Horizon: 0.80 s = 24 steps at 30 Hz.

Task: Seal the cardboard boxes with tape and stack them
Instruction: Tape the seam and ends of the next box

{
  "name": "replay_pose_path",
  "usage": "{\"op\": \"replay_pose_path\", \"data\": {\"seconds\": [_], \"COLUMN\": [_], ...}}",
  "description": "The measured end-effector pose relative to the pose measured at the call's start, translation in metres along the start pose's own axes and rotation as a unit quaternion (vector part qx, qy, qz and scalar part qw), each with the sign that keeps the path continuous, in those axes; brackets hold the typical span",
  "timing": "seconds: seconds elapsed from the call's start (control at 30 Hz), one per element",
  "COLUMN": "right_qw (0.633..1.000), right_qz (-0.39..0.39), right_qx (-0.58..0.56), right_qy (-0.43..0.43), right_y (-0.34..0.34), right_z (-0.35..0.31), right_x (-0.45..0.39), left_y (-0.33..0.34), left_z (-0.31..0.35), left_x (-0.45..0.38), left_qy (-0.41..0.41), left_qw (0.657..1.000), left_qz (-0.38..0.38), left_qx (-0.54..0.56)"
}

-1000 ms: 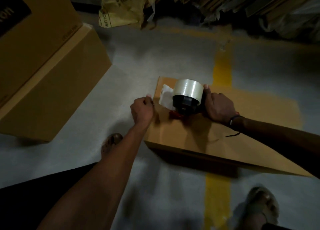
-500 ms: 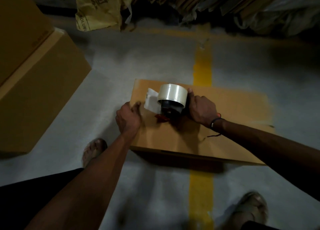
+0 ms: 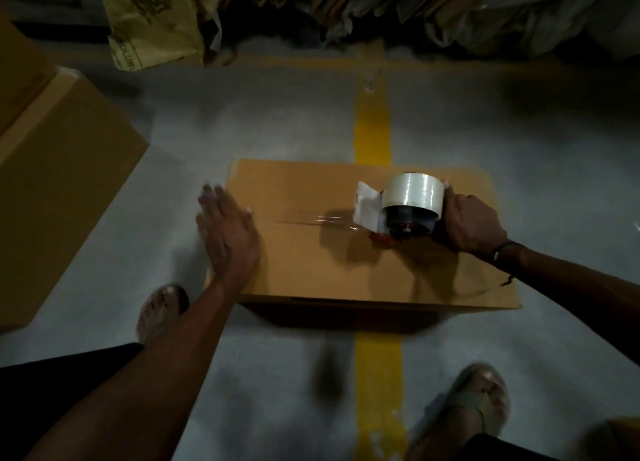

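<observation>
- Right hand (image 3: 472, 223) grips the tape dispenser (image 3: 405, 207) on the box (image 3: 346, 266) seam, fingers curled round it.
- Left hand (image 3: 227, 232) lies flat on the box's left edge, fingers straight, holding nothing.

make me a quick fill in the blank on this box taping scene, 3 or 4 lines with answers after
1. The right hand grips the tape ____.
2. The left hand lies flat, fingers straight, at the ____ end of the cardboard box.
3. The line painted on the floor under the box is ____.
4. The roll of tape on the dispenser is ____ in colour.

Answers: dispenser; left; yellow; white
</observation>
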State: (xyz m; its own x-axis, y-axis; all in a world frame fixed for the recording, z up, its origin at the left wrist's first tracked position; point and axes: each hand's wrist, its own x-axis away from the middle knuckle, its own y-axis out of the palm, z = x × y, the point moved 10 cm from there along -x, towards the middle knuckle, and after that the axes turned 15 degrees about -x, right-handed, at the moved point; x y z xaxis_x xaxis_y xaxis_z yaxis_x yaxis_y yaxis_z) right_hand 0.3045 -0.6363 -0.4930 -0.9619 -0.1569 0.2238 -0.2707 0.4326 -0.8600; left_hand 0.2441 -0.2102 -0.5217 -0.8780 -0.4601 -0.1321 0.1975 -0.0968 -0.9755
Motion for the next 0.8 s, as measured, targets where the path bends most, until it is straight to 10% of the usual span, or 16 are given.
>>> {"op": "replay_pose_path", "data": {"seconds": [0.3, 0.8], "right_qw": [0.993, 0.996], "right_qz": [0.012, 0.026], "right_qx": [-0.102, -0.085], "right_qy": [0.053, -0.011], "right_y": [0.0, -0.002], "right_z": [0.015, 0.02], "right_x": [-0.005, -0.015], "left_y": [0.038, 0.015], "left_z": [0.205, 0.217], "left_x": [0.138, 0.147], "left_qy": [0.316, 0.386], "left_qw": [0.94, 0.913], "left_qz": [-0.126, -0.133], "left_qx": [-0.033, -0.002]}}
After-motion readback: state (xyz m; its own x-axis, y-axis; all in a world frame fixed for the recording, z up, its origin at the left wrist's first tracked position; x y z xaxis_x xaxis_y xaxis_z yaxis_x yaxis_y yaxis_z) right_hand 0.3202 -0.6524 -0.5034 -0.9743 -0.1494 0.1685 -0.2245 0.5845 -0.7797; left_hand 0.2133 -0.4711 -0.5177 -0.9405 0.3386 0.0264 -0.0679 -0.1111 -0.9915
